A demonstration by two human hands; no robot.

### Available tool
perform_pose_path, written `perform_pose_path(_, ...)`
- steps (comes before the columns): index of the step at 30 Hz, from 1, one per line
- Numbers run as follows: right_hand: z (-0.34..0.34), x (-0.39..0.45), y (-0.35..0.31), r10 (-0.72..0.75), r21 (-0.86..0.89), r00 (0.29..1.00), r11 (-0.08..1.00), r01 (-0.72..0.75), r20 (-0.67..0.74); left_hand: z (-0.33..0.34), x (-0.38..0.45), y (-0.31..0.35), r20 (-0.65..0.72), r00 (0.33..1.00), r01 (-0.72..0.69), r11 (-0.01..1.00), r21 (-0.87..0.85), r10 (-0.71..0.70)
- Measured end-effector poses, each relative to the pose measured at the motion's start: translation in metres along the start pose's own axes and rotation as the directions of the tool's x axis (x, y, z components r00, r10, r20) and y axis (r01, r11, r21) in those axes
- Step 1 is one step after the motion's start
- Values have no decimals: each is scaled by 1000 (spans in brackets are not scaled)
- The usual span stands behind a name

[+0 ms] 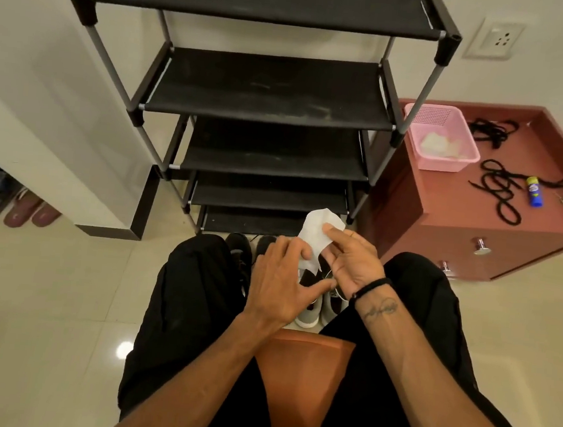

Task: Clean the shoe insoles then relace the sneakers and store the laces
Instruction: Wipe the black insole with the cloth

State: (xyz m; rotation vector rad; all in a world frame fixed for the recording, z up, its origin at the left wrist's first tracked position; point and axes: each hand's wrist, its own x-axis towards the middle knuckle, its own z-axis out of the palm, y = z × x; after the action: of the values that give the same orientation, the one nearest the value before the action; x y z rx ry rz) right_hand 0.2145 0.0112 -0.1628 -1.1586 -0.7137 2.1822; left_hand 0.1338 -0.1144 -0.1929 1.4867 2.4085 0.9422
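Note:
A white wipe (319,232) is held up between my knees. My right hand (350,264) pinches its right edge with thumb and fingers. My left hand (284,280) holds its lower part, fingers curled onto it. Below my hands, grey sneakers (311,314) with white soles stand on the floor, partly hidden. Black shoes (240,247) sit just beyond them by the rack. Black laces (500,195) lie in loose coils on the red-brown cabinet (445,208) at right, with another bundle of laces (492,130) further back.
A black shoe rack (269,109) with several bare shelves stands straight ahead. On the cabinet sit a pink basket (442,139) with white wipes and a small blue bottle (534,193). Pink slippers (32,211) lie at far left. I sit on an orange stool (303,370).

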Motion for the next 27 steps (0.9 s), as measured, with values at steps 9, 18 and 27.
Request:
perform_pose_path(9, -2, 8, 6, 34, 27, 999, 999, -34, -18, 12, -1, -2, -113, 987, 120, 991, 56, -113)
perform_pose_path(18, -4, 10, -1, 5, 15, 998, 1000, -4, -69, 4, 8, -7, -82, 973, 195, 956, -219, -218)
perform_pose_path(27, -16, 15, -5, -344, -661, 934, 723, 200, -94, -25, 20, -21, -13, 794, 436, 584, -685, -608)
